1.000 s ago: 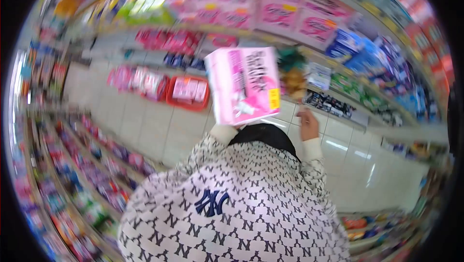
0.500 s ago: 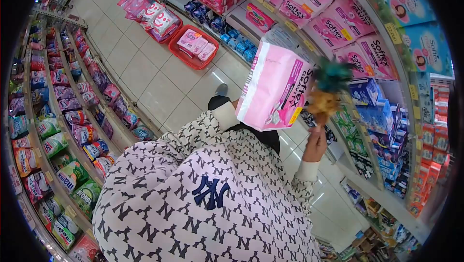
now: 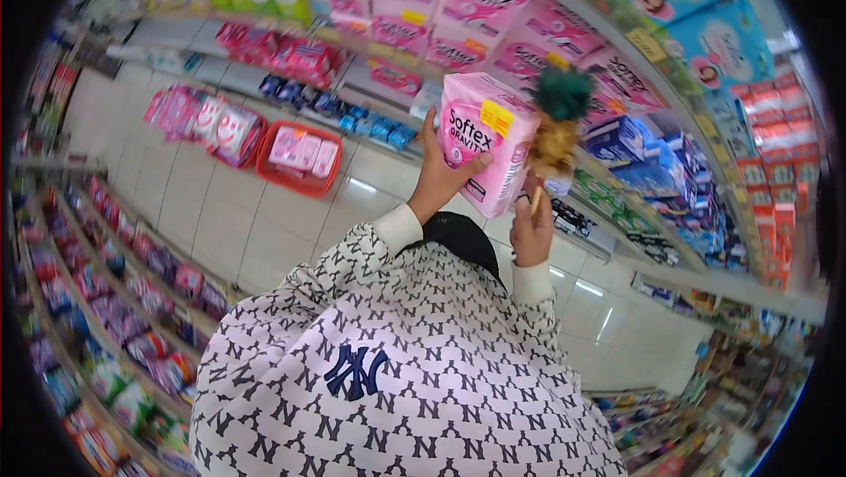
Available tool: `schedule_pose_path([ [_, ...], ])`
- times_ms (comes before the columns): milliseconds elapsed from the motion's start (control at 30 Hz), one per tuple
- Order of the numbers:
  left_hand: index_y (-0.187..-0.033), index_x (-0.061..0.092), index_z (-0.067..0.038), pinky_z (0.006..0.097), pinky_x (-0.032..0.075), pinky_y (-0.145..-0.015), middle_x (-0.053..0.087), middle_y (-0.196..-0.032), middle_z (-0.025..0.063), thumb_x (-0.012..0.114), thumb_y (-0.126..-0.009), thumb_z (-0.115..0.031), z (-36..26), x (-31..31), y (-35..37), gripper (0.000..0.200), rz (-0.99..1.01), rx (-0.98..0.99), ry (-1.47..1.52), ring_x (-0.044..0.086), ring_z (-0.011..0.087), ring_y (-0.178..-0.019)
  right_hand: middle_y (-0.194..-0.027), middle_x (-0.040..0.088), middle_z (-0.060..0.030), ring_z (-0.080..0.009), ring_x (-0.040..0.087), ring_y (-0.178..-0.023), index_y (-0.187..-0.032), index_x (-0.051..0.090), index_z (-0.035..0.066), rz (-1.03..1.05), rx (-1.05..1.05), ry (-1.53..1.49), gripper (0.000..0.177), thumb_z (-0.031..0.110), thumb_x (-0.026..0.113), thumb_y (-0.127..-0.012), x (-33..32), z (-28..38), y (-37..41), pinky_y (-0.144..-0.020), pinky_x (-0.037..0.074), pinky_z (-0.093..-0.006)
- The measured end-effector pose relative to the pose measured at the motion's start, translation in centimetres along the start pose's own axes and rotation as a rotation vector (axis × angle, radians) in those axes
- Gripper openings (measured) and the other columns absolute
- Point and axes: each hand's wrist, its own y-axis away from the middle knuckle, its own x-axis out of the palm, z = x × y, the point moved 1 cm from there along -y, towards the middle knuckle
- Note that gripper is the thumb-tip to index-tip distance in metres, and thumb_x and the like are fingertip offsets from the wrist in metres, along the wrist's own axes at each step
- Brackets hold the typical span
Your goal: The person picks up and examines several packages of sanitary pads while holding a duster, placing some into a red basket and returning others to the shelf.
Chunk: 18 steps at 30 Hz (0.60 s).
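Note:
My left hand (image 3: 441, 170) is wrapped around a pink Softex pack (image 3: 487, 155), thumb across its printed front and fingers at its far side. The pack is tilted and held up before the shelf. Just to its right, my right hand (image 3: 531, 232) grips the thin handle of a feather duster (image 3: 555, 147). The duster's head is upright, tan below and dark green above, slightly blurred, and overlaps the pack's right edge in this view.
Ahead, a shelf carries rows of pink Softex packs (image 3: 483, 3), with blue packs (image 3: 648, 155) farther right. A red basket (image 3: 295, 184) holding pink packs stands on the tiled floor (image 3: 211, 230) beside bagged goods (image 3: 198, 125). Another stocked shelf (image 3: 132, 301) runs along the left.
The Softex pack has turned, its yellow label now near the top, and my left hand has come into view on it. The duster has moved against its right side. The view has swung.

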Motion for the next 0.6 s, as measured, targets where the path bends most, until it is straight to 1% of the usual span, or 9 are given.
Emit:
schedule_pose_path([
  [67,-0.146,0.008,0.001,0.0421,0.029,-0.109,0.030,-0.138,0.0254,0.083,-0.071,-0.024,2.2,0.9,-1.4,0.108,-0.014,0.147,-0.156,0.033,0.0295,-0.131,-0.096,0.057,-0.0022,-0.0003,0.040,-0.054,-0.129,0.047,0.004,-0.098,0.063,-0.097,0.041,0.026,0.056,-0.095,0.1,-1.4,-1.8,-0.043,0.028,-0.0169],
  [100,-0.143,0.020,0.000,0.0425,0.031,-0.107,0.034,-0.133,0.0247,0.084,-0.068,-0.023,3.8,0.9,-2.3,0.101,-0.045,0.263,-0.393,0.035,0.0325,-0.128,-0.087,0.056,0.0005,-0.0004,0.038,-0.050,-0.128,0.047,0.006,-0.147,0.103,-0.180,0.040,0.027,0.055,-0.096,-0.2,-2.6,-2.5,-0.041,0.026,-0.0175],
  [133,-0.141,0.023,0.000,0.0425,0.032,-0.106,0.035,-0.133,0.0241,0.083,-0.068,-0.023,3.5,1.4,-2.9,0.097,0.015,0.308,-0.434,0.036,0.0333,-0.126,-0.078,0.054,0.0033,-0.0005,0.036,-0.047,-0.127,0.048,0.007,-0.188,0.149,-0.261,0.038,0.028,0.055,-0.096,0.0,-2.9,-3.0,-0.039,0.024,-0.0181],
  [167,-0.140,0.027,-0.001,0.0426,0.033,-0.105,0.035,-0.132,0.0235,0.083,-0.068,-0.022,3.0,2.0,-3.6,0.094,0.071,0.355,-0.476,0.038,0.0340,-0.125,-0.062,0.038,0.0082,-0.0017,0.028,-0.039,-0.124,0.049,0.011,-0.287,0.133,-0.289,0.035,0.031,0.055,-0.096,0.3,-2.8,-3.6,-0.034,0.020,-0.0203],
  [233,-0.134,0.035,-0.002,0.0431,0.032,-0.104,0.038,-0.130,0.0207,0.079,-0.069,-0.018,1.5,6.0,-3.5,0.080,0.124,0.385,-0.457,0.038,0.0357,-0.122,-0.062,0.039,0.0077,-0.0025,0.028,-0.039,-0.122,0.049,0.013,-0.361,0.098,-0.356,0.033,0.032,0.055,-0.096,-3.0,-1.9,-4.9,-0.034,0.021,-0.0204],
  [367,-0.134,0.036,-0.002,0.0432,0.027,-0.107,0.042,-0.129,0.0185,0.069,-0.075,-0.009,2.3,6.3,-7.5,0.067,0.249,0.492,-0.489,0.037,0.0363,-0.124,-0.063,0.039,0.0056,-0.0041,0.028,-0.039,-0.113,0.051,0.014,-0.411,0.003,-0.558,0.021,0.026,0.054,-0.096,-2.6,-2.1,-8.7,-0.033,0.023,-0.0208],
  [433,-0.135,0.035,-0.002,0.0434,0.026,-0.108,0.041,-0.133,0.0192,0.067,-0.076,-0.008,3.3,8.2,-8.2,0.067,0.216,0.466,-0.486,0.036,0.0369,-0.126,-0.062,0.039,0.0053,-0.0042,0.028,-0.039,-0.110,0.051,0.014,-0.377,-0.026,-0.623,0.015,0.020,0.053,-0.096,-5.4,-2.2,-11.0,-0.032,0.022,-0.0209],
  [533,-0.139,0.032,-0.002,0.0432,0.024,-0.110,0.037,-0.139,0.0206,0.063,-0.078,-0.005,2.8,6.8,-10.2,0.068,0.202,0.447,-0.480,0.032,0.0374,-0.130,-0.062,0.039,0.0053,-0.0038,0.028,-0.040,-0.108,0.050,0.013,-0.260,-0.103,-0.541,0.013,0.017,0.053,-0.096,-4.0,-2.8,-14.3,-0.032,0.022,-0.0208],
  [600,-0.140,0.030,-0.002,0.0431,0.023,-0.110,0.036,-0.140,0.0210,0.062,-0.079,-0.004,3.6,6.0,-11.4,0.069,0.224,0.426,-0.420,0.031,0.0375,-0.131,-0.061,0.039,0.0052,-0.0038,0.028,-0.039,-0.106,0.051,0.012,-0.335,-0.121,-0.598,0.011,0.015,0.053,-0.095,-2.2,-1.8,-15.4,-0.032,0.021,-0.0211],
])
